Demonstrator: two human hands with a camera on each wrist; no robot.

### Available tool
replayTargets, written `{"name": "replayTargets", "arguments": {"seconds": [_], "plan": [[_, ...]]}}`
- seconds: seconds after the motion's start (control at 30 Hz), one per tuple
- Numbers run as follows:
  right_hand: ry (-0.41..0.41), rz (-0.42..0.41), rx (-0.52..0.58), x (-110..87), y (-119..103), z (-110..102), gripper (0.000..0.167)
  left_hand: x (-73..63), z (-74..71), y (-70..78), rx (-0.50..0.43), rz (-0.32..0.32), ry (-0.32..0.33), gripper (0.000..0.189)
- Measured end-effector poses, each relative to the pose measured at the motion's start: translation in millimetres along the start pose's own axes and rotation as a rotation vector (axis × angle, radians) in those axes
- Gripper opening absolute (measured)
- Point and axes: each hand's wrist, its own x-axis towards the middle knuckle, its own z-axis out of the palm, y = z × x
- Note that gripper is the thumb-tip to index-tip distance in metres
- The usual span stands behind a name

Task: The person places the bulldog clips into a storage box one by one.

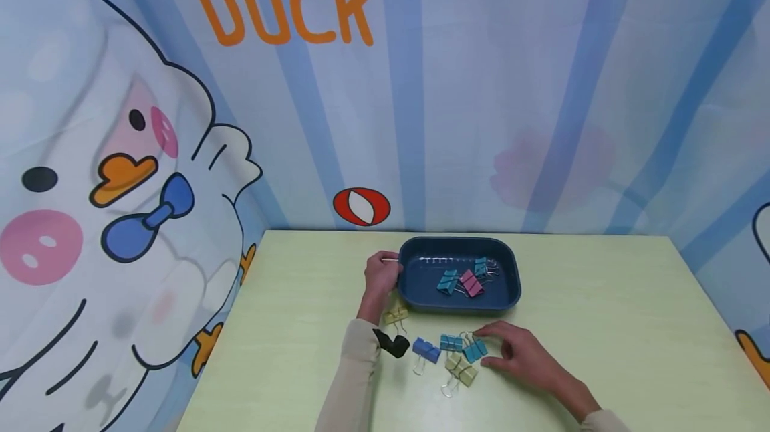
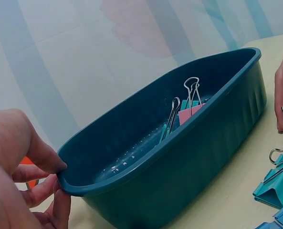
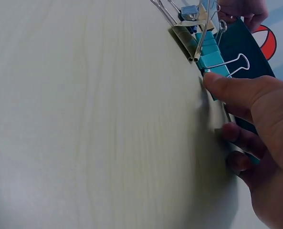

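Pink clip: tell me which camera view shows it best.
The head view: it looks down into the tray and shows the pink clip lying among teal clips. The left wrist view shows only part of it, above the tray's side. The right wrist view does not show it.

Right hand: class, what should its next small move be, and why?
Probably the right hand should close on the nearest teal clip: it is right at that clip, while the left hand holds the tray, where three other clips can be seen.
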Motion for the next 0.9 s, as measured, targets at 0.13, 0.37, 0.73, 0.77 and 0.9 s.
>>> {"name": "replayTargets", "arguments": {"seconds": [0.13,0.37,0.73,0.77,0.9], "plan": [[0.005,-0.016,-0.028,1.3,0,0,0.03,-0.3,-0.1,0.8,0.0,0.008,0.007,0.025],[0.046,-0.055,-0.016,-0.5,-1,0,0.025,-0.2,0.3,0.7,-0.002,0.006,0.003,0.026],[-0.008,-0.002,-0.029,-3.5,-1,-4,0.023,-0.2,0.9,0.2,0.002,0.0,0.013,0.023],[-0.011,0.006,-0.035,-3.6,-2,-6,0.023,0.0,0.9,0.2,0.002,-0.001,0.012,0.024],[-0.013,0.03,-0.058,-3.3,-6,-12,0.023,0.8,0.5,-1.2,0.002,0.018,0.009,0.024]]}}
